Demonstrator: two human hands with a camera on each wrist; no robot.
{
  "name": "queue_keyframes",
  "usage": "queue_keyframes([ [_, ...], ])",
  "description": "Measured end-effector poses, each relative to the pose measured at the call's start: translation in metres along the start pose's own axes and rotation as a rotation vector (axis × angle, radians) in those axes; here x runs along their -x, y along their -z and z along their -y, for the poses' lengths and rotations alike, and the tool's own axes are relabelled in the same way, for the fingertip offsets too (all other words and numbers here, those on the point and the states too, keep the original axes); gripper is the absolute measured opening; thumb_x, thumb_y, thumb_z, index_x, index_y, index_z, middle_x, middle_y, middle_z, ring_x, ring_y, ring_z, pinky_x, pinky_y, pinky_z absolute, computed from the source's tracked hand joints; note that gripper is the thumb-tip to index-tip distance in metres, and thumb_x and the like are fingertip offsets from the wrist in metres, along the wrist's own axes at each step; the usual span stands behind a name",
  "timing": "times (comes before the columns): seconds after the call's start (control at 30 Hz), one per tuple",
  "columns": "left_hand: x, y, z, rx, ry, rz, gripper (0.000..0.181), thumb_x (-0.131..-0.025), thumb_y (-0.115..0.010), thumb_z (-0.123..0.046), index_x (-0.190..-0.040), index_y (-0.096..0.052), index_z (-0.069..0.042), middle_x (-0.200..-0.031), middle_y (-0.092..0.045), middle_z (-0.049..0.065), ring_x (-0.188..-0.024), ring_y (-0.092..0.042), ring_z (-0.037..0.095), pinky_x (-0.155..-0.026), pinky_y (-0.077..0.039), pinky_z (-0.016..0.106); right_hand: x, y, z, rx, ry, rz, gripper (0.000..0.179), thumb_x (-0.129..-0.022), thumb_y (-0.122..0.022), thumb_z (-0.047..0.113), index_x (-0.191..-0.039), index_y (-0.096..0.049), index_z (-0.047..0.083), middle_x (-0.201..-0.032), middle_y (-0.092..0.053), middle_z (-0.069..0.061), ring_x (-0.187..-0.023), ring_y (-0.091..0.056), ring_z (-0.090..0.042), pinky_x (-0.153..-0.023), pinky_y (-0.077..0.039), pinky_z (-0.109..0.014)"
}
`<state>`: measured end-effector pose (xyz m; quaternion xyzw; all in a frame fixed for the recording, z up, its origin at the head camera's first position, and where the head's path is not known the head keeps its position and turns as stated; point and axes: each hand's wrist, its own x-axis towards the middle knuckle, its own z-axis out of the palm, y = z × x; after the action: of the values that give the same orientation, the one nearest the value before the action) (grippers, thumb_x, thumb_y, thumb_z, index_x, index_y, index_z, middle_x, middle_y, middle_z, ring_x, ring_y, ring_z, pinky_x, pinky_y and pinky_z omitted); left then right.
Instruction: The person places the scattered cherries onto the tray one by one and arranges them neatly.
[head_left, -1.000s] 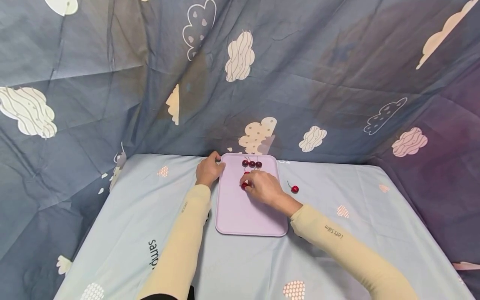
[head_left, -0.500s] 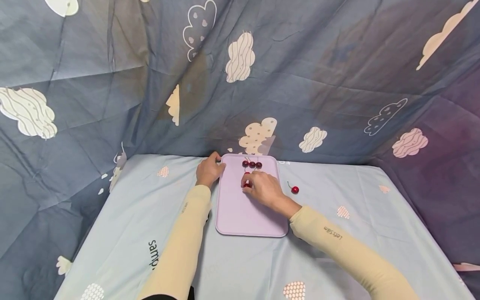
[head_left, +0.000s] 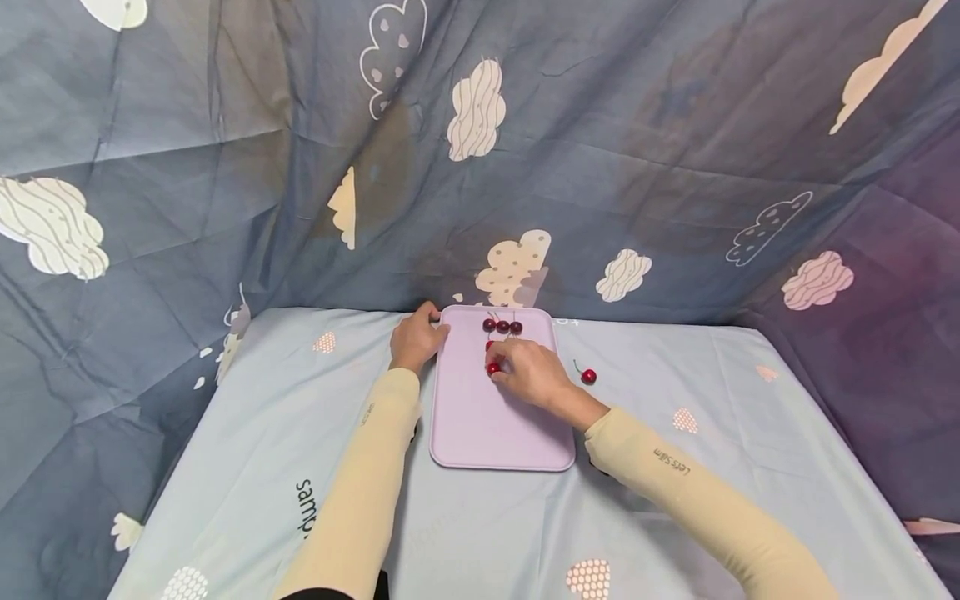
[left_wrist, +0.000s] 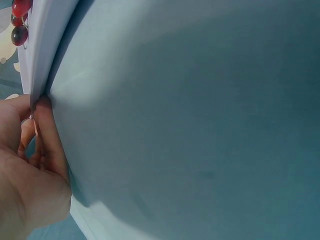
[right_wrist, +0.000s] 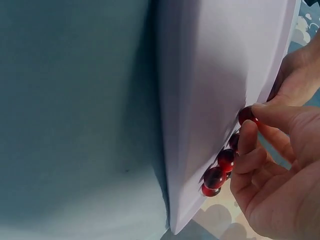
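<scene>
A lilac tray (head_left: 491, 425) lies on the pale blue cloth. My left hand (head_left: 417, 337) grips its far left edge; in the left wrist view, thumb and finger (left_wrist: 47, 120) pinch the tray's rim. My right hand (head_left: 531, 373) reaches over the tray and pinches a red cherry (head_left: 492, 368) low over its surface. In the right wrist view this cherry (right_wrist: 247, 115) shows between thumb and fingertip. Another cherry (head_left: 490, 344) sits just beyond, partly hidden by the right hand. Three dark cherries (head_left: 503, 327) with stems stand in a row near the tray's far edge.
One more cherry (head_left: 588, 377), with a green stem, lies on the cloth right of the tray. A dark curtain (head_left: 637, 150) printed with clouds rises behind the cloth-covered surface (head_left: 675, 358) and along both sides.
The right hand has edged the pinched cherry slightly right and away from me, and more of the cherry now shows. The left hand keeps its hold on the tray.
</scene>
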<state>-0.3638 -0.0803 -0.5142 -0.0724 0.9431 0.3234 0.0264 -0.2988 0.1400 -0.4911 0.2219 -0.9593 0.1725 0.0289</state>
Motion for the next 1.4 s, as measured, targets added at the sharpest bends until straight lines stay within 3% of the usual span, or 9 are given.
queue_keyframes([
  [0.27, -0.002, -0.002, 0.000, 0.006, 0.005, 0.014, 0.026, -0.103, -0.065, -0.036, -0.122, -0.060, -0.020, -0.107, -0.072, 0.009, -0.105, -0.065, 0.030, -0.102, -0.048, 0.046, 0.005, 0.001, -0.004, -0.011, -0.015, -0.011, 0.021, -0.086, -0.086, 0.018, -0.103, -0.076, 0.026, -0.107, -0.077, 0.005, -0.099, -0.071, -0.020, -0.086, -0.056, -0.046],
  [0.4, -0.002, -0.002, 0.000, 0.006, 0.004, 0.015, 0.025, -0.102, -0.065, -0.036, -0.122, -0.060, -0.020, -0.107, -0.073, 0.009, -0.104, -0.065, 0.031, -0.101, -0.048, 0.046, 0.012, 0.009, -0.005, -0.051, -0.034, -0.027, 0.025, -0.088, -0.084, 0.019, -0.111, -0.076, 0.024, -0.117, -0.076, 0.003, -0.110, -0.072, -0.024, -0.091, -0.056, -0.049],
  [0.47, -0.002, -0.002, 0.000, 0.008, 0.006, 0.015, 0.025, -0.102, -0.065, -0.036, -0.122, -0.060, -0.020, -0.107, -0.073, 0.009, -0.104, -0.065, 0.031, -0.101, -0.048, 0.046, 0.018, 0.016, -0.007, -0.092, -0.053, -0.044, 0.026, -0.089, -0.083, 0.020, -0.115, -0.076, 0.022, -0.120, -0.075, 0.002, -0.106, -0.073, -0.025, -0.088, -0.056, -0.049],
  [0.73, 0.000, -0.002, 0.000, 0.017, 0.005, 0.009, 0.027, -0.102, -0.065, -0.036, -0.123, -0.060, -0.019, -0.108, -0.073, 0.009, -0.105, -0.065, 0.031, -0.102, -0.048, 0.047, 0.045, 0.045, -0.042, -0.369, -0.151, -0.072, 0.031, -0.094, -0.079, 0.016, -0.124, -0.075, 0.016, -0.128, -0.073, -0.007, -0.063, -0.063, -0.016, -0.059, -0.050, -0.029],
  [0.87, 0.001, -0.003, 0.000, 0.018, 0.000, -0.003, 0.027, -0.102, -0.065, -0.036, -0.122, -0.060, -0.019, -0.106, -0.073, 0.009, -0.104, -0.065, 0.032, -0.100, -0.048, 0.047, 0.060, 0.055, -0.074, -0.552, -0.256, -0.071, 0.032, -0.099, -0.073, 0.018, -0.131, -0.071, 0.012, -0.106, -0.074, -0.019, -0.058, -0.064, -0.023, -0.051, -0.051, -0.031],
  [0.97, 0.001, -0.002, 0.000, 0.016, -0.001, -0.004, 0.027, -0.102, -0.066, -0.036, -0.122, -0.060, -0.019, -0.105, -0.072, 0.009, -0.103, -0.065, 0.031, -0.100, -0.048, 0.047, 0.073, 0.058, -0.103, -0.699, -0.328, -0.073, 0.034, -0.104, -0.067, 0.017, -0.138, -0.067, 0.010, -0.086, -0.067, -0.025, -0.055, -0.060, -0.018, -0.049, -0.052, -0.033],
  [1.0, 0.002, -0.002, -0.001, 0.016, -0.001, -0.002, 0.027, -0.102, -0.066, -0.036, -0.122, -0.060, -0.019, -0.104, -0.072, 0.009, -0.103, -0.064, 0.031, -0.100, -0.048, 0.047, 0.077, 0.057, -0.112, -0.741, -0.345, -0.072, 0.035, -0.106, -0.065, 0.017, -0.140, -0.065, 0.009, -0.088, -0.065, -0.026, -0.055, -0.058, -0.015, -0.050, -0.052, -0.032],
  [1.2, 0.002, 0.001, 0.001, 0.017, -0.004, 0.001, 0.027, -0.102, -0.064, -0.036, -0.122, -0.059, -0.019, -0.103, -0.071, 0.009, -0.102, -0.064, 0.031, -0.099, -0.048, 0.047, 0.092, 0.053, -0.142, -0.854, -0.443, -0.011, 0.040, -0.105, -0.068, 0.021, -0.143, -0.064, 0.013, -0.136, -0.063, -0.014, -0.058, -0.053, -0.005, -0.051, -0.050, -0.024],
  [1.4, 0.002, 0.000, -0.002, 0.024, 0.012, 0.008, 0.027, -0.102, -0.065, -0.035, -0.123, -0.060, -0.018, -0.105, -0.071, 0.010, -0.103, -0.063, 0.031, -0.101, -0.047, 0.047, 0.095, 0.045, -0.150, -0.887, -0.521, 0.027, 0.042, -0.100, -0.075, 0.023, -0.140, -0.067, 0.011, -0.117, -0.074, 0.002, -0.060, -0.054, -0.006, -0.051, -0.044, -0.023],
])
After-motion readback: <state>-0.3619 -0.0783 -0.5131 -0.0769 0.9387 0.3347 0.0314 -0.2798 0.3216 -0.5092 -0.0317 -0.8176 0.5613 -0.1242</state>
